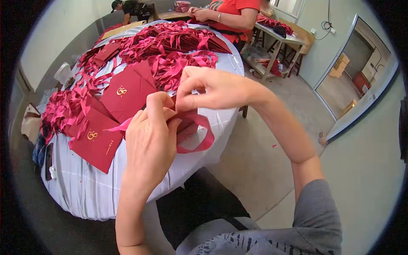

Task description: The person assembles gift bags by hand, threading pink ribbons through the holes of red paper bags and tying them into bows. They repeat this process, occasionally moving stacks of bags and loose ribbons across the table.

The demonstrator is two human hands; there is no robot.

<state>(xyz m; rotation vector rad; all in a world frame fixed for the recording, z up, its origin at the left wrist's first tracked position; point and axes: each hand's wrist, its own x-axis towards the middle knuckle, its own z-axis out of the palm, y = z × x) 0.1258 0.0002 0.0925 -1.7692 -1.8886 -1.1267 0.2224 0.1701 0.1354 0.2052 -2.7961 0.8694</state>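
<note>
My left hand (151, 136) is closed, thumb and fingers pinched on a pink ribbon (204, 142). A short ribbon tail sticks out on its left, and a wide loop hangs to its right. Close above, my right hand (212, 89) pinches with its fingertips where the ribbon comes up; the exact grip is partly hidden. Inside the loop shows a dark red piece (185, 127), probably part of a bag, mostly covered by the fingers. Left of my hands lie a dark red paper bag (97, 142) with a gold logo and another similar red bag (127, 91) behind it.
Piles of red bags with pink ribbons (170, 40) cover much of the round table's white cloth (85, 187). A dark phone-like object (49, 161) lies at its left edge. Across stands a person in red (229, 19); another person (134, 9) bends farther back. A side table (276, 36) stands right.
</note>
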